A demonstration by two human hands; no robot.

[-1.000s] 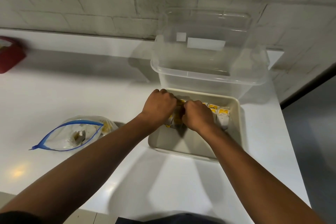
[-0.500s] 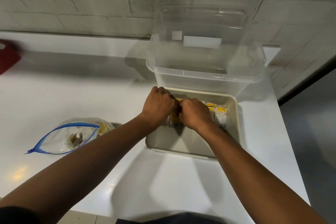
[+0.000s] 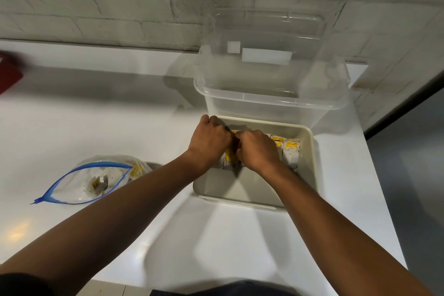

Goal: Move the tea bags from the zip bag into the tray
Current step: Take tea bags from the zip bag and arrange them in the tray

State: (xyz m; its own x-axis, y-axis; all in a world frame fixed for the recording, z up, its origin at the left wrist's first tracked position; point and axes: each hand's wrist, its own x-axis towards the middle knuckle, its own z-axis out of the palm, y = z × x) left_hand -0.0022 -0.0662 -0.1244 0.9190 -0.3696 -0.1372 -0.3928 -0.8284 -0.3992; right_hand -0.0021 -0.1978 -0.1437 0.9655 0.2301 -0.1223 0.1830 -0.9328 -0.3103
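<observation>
A cream tray (image 3: pixel 311 166) sits on the white counter, with a row of white and yellow tea bags (image 3: pixel 291 154) standing along its far side. My left hand (image 3: pixel 208 140) and my right hand (image 3: pixel 258 149) are side by side inside the tray, fingers curled down onto the tea bags at the left of the row. The hands hide those bags mostly; a yellow label shows between them. The zip bag (image 3: pixel 96 179) with a blue seal lies open to the left on the counter, holding a few tea bags.
A clear plastic bin (image 3: pixel 271 101) stands right behind the tray against the brick wall. A red object (image 3: pixel 9 74) is at the far left edge. The counter's right edge runs just beyond the tray, with grey floor below.
Both hands stay in the tray on the tea bags and have drawn slightly closer together. The view shifted a little.
</observation>
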